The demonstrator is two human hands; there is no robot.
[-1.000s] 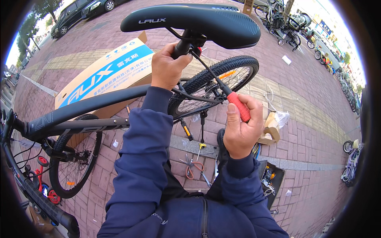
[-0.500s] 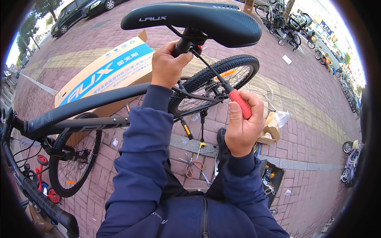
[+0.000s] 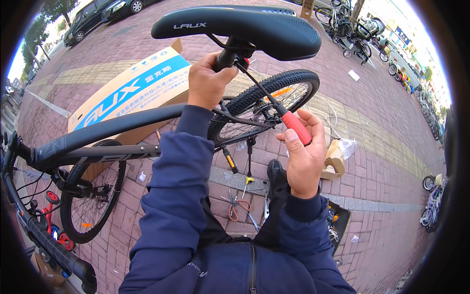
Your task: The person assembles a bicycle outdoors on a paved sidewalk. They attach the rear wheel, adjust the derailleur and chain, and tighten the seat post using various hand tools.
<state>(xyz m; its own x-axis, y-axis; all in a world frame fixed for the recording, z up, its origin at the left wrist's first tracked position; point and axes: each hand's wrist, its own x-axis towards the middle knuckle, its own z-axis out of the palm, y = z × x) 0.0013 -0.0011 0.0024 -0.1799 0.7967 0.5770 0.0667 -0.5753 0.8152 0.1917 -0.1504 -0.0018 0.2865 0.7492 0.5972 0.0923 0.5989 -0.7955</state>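
My left hand [image 3: 207,82] is wrapped round the seat post [image 3: 226,59] just under a black bicycle saddle [image 3: 240,28]. A screwdriver [image 3: 296,127] with a red handle and a long dark shaft runs up to the underside of the saddle; its tip is hidden near the clamp. My right hand [image 3: 304,159] holds the red handle loosely, the thumb lying along it and some fingers lifted. Below the saddle are the dark bicycle frame [image 3: 117,122] and the knobby rear tyre [image 3: 252,94].
A long cardboard box [image 3: 129,90] lies behind the frame. On the paving between my feet are pliers [image 3: 233,200], a yellow-handled tool [image 3: 249,180] and wrenches. An open tool case [image 3: 341,223] and a small carton [image 3: 334,159] sit at right. The handlebar grip [image 3: 54,247] juts out lower left.
My right hand has loosened its fingers on the red handle and shifted slightly down. The left hand stays on the seat post; the saddle has barely moved.
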